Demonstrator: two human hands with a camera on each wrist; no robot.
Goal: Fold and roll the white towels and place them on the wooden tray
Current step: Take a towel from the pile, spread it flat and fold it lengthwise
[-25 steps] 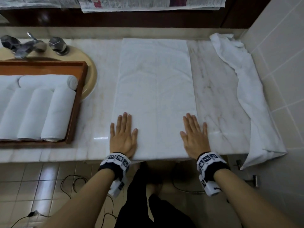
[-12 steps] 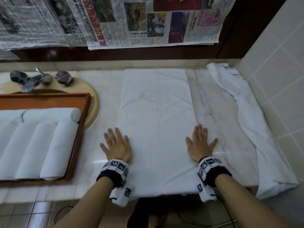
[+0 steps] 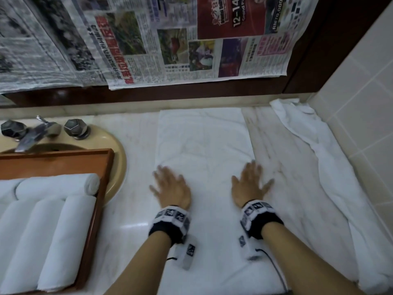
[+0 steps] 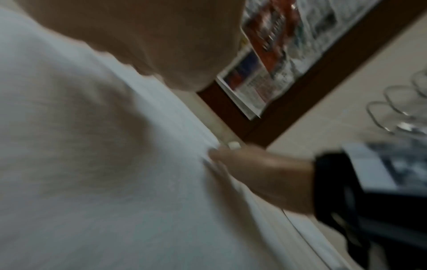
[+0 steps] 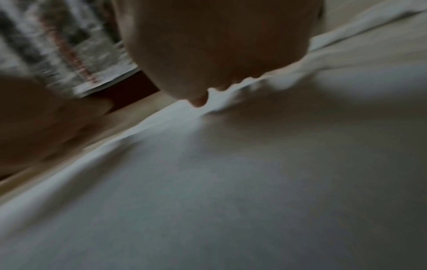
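Head view: I press my left hand and right hand, fingers spread, on the folded towel at 12 o'clock, flattening it for rolling; wooden tray at 9 o'clock.

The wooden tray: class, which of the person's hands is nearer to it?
Left. The left hand lies on the flat towel beside the wooden tray; the right hand lies farther right.

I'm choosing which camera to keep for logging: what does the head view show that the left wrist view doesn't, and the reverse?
Head only: the wooden tray with rolled towels, the faucet, a crumpled towel, and the left hand from above. Left wrist only: clear glasses on the wall side. Both: the flat towel, the right hand flat on it, and newspaper.
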